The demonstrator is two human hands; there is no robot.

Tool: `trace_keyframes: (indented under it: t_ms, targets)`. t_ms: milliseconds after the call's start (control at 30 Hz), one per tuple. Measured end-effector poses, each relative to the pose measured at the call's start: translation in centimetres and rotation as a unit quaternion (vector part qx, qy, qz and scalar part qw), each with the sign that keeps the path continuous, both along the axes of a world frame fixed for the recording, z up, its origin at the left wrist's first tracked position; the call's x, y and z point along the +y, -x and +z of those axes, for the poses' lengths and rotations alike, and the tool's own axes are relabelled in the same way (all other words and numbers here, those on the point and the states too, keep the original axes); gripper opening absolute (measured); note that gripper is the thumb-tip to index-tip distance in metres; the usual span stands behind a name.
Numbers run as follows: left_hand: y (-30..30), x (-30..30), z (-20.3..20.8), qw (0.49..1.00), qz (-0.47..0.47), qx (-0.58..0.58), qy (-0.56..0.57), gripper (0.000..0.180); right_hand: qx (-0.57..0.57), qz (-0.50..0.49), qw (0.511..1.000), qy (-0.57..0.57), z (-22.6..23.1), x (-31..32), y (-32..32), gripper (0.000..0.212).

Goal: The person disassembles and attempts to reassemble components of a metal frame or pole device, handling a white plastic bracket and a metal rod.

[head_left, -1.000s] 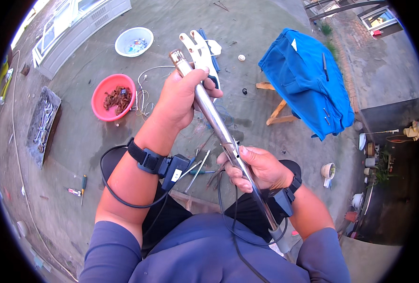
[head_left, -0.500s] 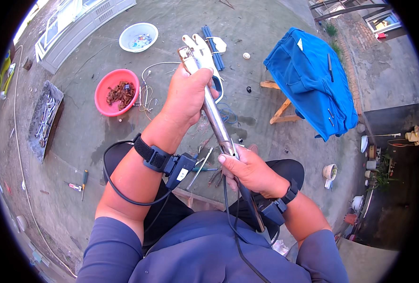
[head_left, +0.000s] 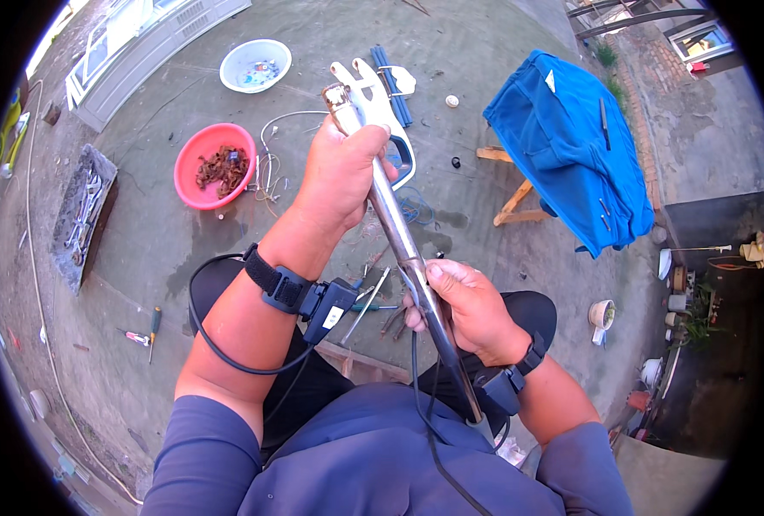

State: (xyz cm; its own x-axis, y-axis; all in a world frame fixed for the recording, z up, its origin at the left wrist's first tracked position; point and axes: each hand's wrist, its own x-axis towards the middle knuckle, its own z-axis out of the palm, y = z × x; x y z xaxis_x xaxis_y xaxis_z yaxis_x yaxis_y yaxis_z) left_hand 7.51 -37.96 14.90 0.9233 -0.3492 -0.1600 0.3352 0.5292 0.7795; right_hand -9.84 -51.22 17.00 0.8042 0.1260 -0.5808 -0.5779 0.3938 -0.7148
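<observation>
A long shiny metal tube (head_left: 394, 220) slants across my lap, its upper end open and rust-stained and its lower end close to my body. My left hand (head_left: 341, 181) is closed around its upper part, thumb along the top. Against the tube there lies a white forked piece with a looped handle (head_left: 373, 99); whether it is joined to the tube I cannot tell. Lower down, my right hand (head_left: 477, 314) cradles the tube from beneath, thumb beside it and fingertips showing on the far side.
Left stand a red basin (head_left: 184, 182) of brown scraps, a white basin (head_left: 236, 53) and a tray of wrenches (head_left: 98, 236). A screwdriver (head_left: 155, 325) lies nearby. Blue cloth (head_left: 563, 155) covers a wooden-legged stand at right. Dark cables (head_left: 416, 378) hang from my wrist devices.
My right thumb has shifted off the tube's top to its right side, and the fingertips now show on the left. My left hand keeps its grip in nearly the same place.
</observation>
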Motion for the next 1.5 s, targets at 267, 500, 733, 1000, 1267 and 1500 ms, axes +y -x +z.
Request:
trace_keyframes:
  t_ms: [267,500,733,1000,1267,1500]
  targets:
    - [0.1,0.2,0.4,0.999,-0.022,-0.009,0.045,0.015,0.016,0.053,0.975,-0.217,-2.1,-1.0,-0.4,0.047]
    - [-0.1,0.4,-0.2,0.999,-0.014,-0.004,0.035,0.016,-0.085,0.108,0.965,0.225,1.6,1.1,0.0,0.043]
    - [0.1,0.2,0.1,0.999,-0.029,-0.005,0.041,0.015,-0.071,0.174,0.939,0.288,1.7,1.1,-0.4,0.028]
    - [0.0,0.4,0.4,0.997,-0.036,-0.007,0.069,0.014,-0.004,0.127,0.992,0.025,1.2,0.6,-1.0,0.020]
    - [0.1,0.0,0.2,0.996,-0.041,-0.002,0.074,0.013,0.033,0.122,0.982,-0.143,0.4,-0.2,-1.0,0.017]
    - [0.3,0.0,-0.1,1.000,0.008,0.003,0.024,0.012,-0.095,0.160,0.939,0.289,1.0,1.1,-1.2,0.033]
